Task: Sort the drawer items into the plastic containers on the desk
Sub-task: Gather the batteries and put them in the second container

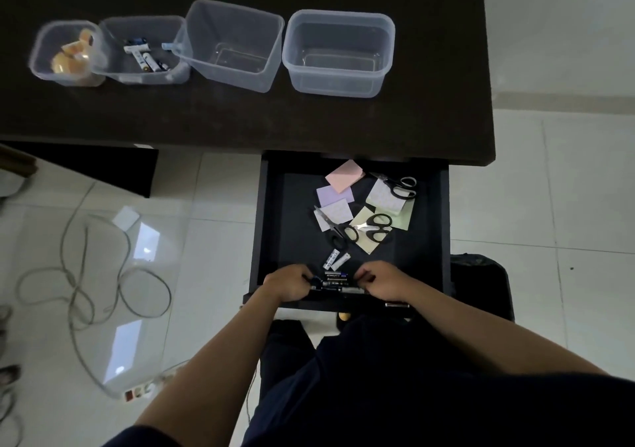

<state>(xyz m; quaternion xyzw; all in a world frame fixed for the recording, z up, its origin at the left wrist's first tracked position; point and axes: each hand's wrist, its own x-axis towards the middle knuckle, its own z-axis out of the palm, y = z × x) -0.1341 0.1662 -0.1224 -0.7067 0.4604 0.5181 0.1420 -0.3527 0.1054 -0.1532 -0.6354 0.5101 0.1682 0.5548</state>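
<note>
The open dark drawer (275, 213) holds sticky note pads (344, 176), three pairs of black-handled scissors (376, 228) and loose batteries (335, 259). At its front edge lies a cluster of batteries (335, 280). My left hand (287, 283) and my right hand (385, 283) sit on either side of that cluster, fingers curled onto its ends. On the desk stand four clear containers: one with tape rolls (67, 53), one with batteries (144, 49), and two empty ones (233, 46) (338, 53).
The dark desk (240, 116) fills the top of the view, its right edge near the white tiled floor. Grey cables (79, 285) and a power strip (137, 391) lie on the floor at left. A black bag (481, 281) stands right of the drawer.
</note>
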